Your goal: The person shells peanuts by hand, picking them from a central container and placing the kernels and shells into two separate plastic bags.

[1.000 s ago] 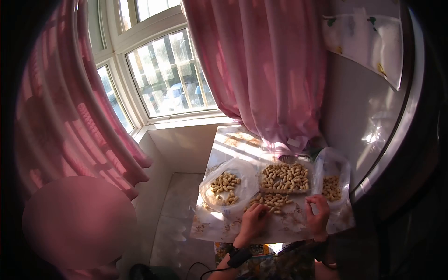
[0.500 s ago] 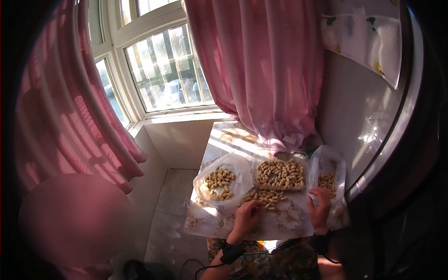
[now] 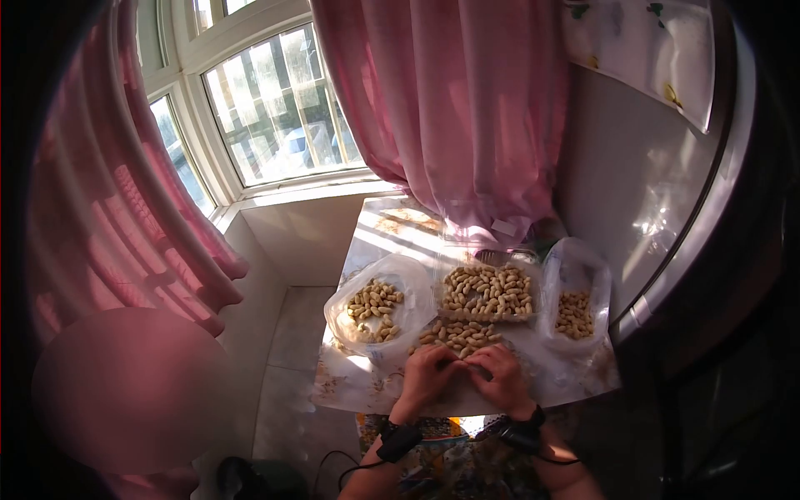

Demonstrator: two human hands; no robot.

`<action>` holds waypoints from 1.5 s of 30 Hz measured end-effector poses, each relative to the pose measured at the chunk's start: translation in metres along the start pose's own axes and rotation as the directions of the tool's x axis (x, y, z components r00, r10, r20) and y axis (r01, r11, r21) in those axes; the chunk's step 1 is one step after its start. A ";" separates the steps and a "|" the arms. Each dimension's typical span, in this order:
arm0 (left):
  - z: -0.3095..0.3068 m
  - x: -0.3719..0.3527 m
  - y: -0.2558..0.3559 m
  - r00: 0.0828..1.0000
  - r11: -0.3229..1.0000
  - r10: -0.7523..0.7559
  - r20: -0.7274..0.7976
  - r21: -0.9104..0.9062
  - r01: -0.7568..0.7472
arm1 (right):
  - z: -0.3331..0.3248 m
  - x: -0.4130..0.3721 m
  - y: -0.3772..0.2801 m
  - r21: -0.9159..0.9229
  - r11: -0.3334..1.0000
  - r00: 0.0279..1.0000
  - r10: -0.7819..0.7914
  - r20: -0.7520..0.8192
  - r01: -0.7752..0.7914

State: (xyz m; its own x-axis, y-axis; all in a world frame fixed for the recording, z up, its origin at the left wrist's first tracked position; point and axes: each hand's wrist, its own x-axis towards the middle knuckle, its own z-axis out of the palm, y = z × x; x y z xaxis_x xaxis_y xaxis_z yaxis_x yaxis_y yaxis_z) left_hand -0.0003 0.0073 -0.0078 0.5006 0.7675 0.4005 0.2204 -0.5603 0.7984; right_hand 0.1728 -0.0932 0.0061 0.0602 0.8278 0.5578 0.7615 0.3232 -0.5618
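My left hand and my right hand meet fingertip to fingertip at the near side of the table. Both have their fingers closed; whatever lies between them is too small to make out. Just beyond the fingers is a loose pile of peanuts. Behind that pile stands a clear plastic container full of peanuts. To the left, a white plastic bag lies open around more peanuts. Another open bag, at the right, has peanuts in it.
A pink curtain hangs down to the table's back edge. The window is at the back left, with another curtain beside it. A grey panel rises at the right. Cables run from bands on both wrists.
My right hand has moved left from the right bag to meet my left hand. My left hand has stayed near the loose pile. The view has shifted slightly.
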 end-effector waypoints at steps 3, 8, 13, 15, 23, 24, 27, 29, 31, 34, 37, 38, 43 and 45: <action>0.000 -0.001 -0.001 1.000 1.000 0.021 0.014 0.023 -0.021 | 0.001 0.004 -0.006 -0.008 1.000 1.000 -0.007 -0.011 0.007; 0.000 0.000 -0.002 0.996 0.996 0.088 0.002 0.031 -0.088 | 0.003 0.002 -0.004 0.028 1.000 0.999 0.004 -0.042 -0.003; -0.001 0.003 0.003 1.000 1.000 0.002 0.025 0.003 -0.002 | 0.004 0.002 0.001 0.075 0.996 0.995 0.045 -0.090 -0.038; 0.001 0.002 0.003 1.000 1.000 0.008 0.022 0.026 -0.009 | 0.005 0.001 0.002 0.091 0.995 0.994 0.050 -0.097 -0.041; 0.003 0.003 -0.004 1.000 0.999 -0.010 0.000 -0.039 0.010 | 0.013 -0.001 0.012 0.028 0.997 0.987 0.073 -0.147 -0.069; 0.003 0.004 -0.004 1.000 0.999 -0.017 0.004 -0.032 0.017 | 0.014 -0.001 0.013 0.029 0.997 0.987 0.074 -0.143 -0.070; 0.003 0.003 -0.007 1.000 1.000 -0.024 0.005 -0.018 0.024 | 0.017 -0.001 0.015 0.021 0.998 0.986 0.061 -0.156 -0.059; 0.003 0.003 -0.009 1.000 1.000 -0.002 -0.012 -0.018 0.002 | 0.018 0.000 0.015 0.021 0.998 0.985 0.065 -0.158 -0.063; 0.004 0.001 -0.009 1.000 1.000 0.016 -0.026 -0.022 -0.016 | 0.017 -0.001 0.013 0.018 0.997 0.985 0.074 -0.158 -0.072; 0.005 0.002 -0.011 0.999 0.999 0.032 -0.035 -0.012 -0.032 | 0.015 0.000 0.013 0.009 0.997 0.988 0.073 -0.137 -0.073; 0.005 0.001 -0.010 0.998 0.999 0.043 -0.049 -0.012 -0.043 | 0.017 -0.002 0.012 0.018 0.996 0.985 0.093 -0.142 -0.091; 0.005 0.000 -0.009 0.998 1.000 0.029 -0.052 -0.003 -0.029 | 0.017 -0.002 0.012 0.028 0.994 0.984 0.113 -0.139 -0.110; 0.005 0.006 -0.006 0.998 0.999 0.028 -0.061 0.020 -0.027 | 0.011 0.003 0.010 0.016 0.994 0.985 0.108 -0.133 -0.107; 0.006 0.004 -0.005 0.998 1.000 0.014 -0.057 0.022 -0.013 | 0.012 0.001 0.010 0.033 0.994 0.983 0.112 -0.144 -0.109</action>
State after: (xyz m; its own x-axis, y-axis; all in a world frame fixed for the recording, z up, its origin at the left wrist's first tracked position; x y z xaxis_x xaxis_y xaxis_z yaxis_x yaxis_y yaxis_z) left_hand 0.0051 0.0113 -0.0129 0.4555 0.7758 0.4366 0.2324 -0.5771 0.7829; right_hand 0.1733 -0.0835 -0.0061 0.2376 0.7840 0.5735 0.7290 0.2462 -0.6387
